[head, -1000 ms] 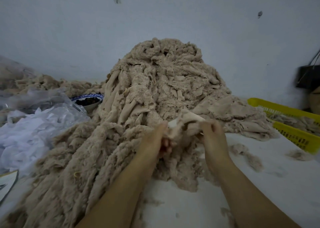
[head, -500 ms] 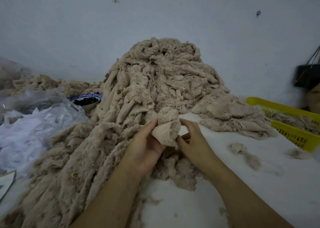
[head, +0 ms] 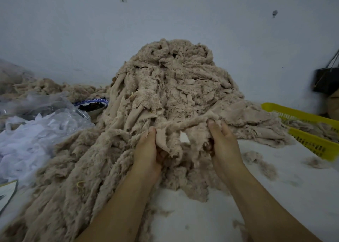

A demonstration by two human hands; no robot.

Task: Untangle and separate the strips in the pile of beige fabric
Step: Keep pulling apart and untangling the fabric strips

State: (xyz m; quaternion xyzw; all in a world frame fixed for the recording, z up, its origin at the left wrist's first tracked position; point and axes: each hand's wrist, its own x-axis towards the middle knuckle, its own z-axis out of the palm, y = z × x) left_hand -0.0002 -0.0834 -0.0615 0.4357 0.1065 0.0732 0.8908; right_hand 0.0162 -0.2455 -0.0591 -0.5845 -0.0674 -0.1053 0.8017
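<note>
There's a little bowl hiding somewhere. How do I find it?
Start at the tall pile of beige fabric in the middle. At its left foot, just past the crumpled clear plastic bag, sits the bowl. It alone has a blue-and-white patterned rim and dark contents.

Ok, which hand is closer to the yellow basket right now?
Right. The right hand grips the fabric strip with the yellow basket off to its right; the left hand grips the same strip farther left.
</note>
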